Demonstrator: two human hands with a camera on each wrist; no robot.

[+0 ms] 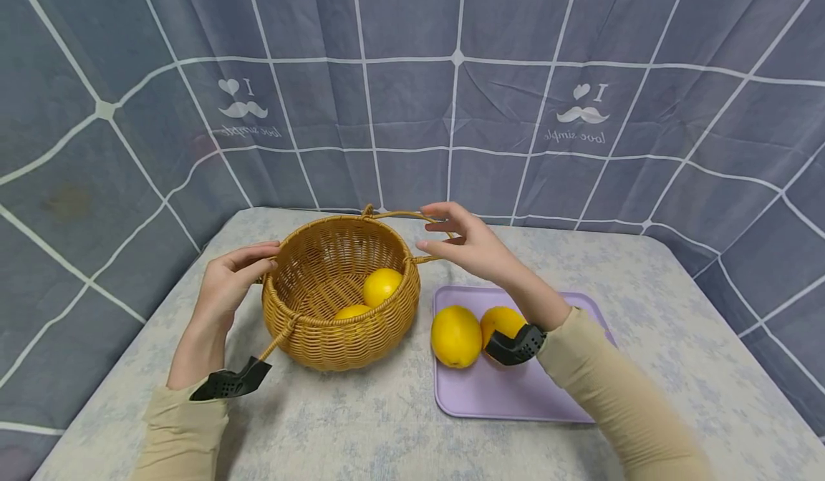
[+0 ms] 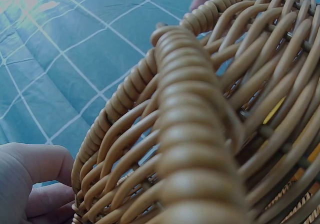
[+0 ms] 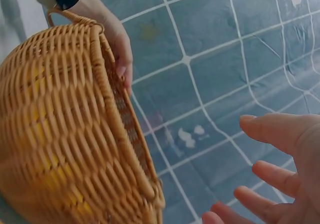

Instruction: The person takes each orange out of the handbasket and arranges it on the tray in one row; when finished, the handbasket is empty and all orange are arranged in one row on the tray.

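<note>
Two hands work over a bench (image 1: 361,424) covered in a pale flowered cloth, with a grey-blue curtain (image 1: 515,73) crossed by white lines hanging behind it on the far side and at both ends. Next in size, a lilac tray (image 1: 509,395) lies flat on the right half of the bench, and just left of it stands a round wicker basket (image 1: 341,323), upright, its two thin handles folded down, one toward the near left and one toward the far right. On the left, the left hand (image 1: 228,284) rests against the basket's rim with its fingers extended and loosely bent, the thumb along the outside of the weave; the left wrist view shows the fingertips (image 2: 35,184) right at the rim. On the right, the right hand (image 1: 467,245) hovers at the far right edge of the basket beside the folded handle, fingers spread apart and holding nothing, as the right wrist view confirms. Four lemons are in sight: two lemons in the basket (image 1: 380,286), touching each other on its floor, and two lemons on the tray (image 1: 456,336), side by side at its near left part.
</note>
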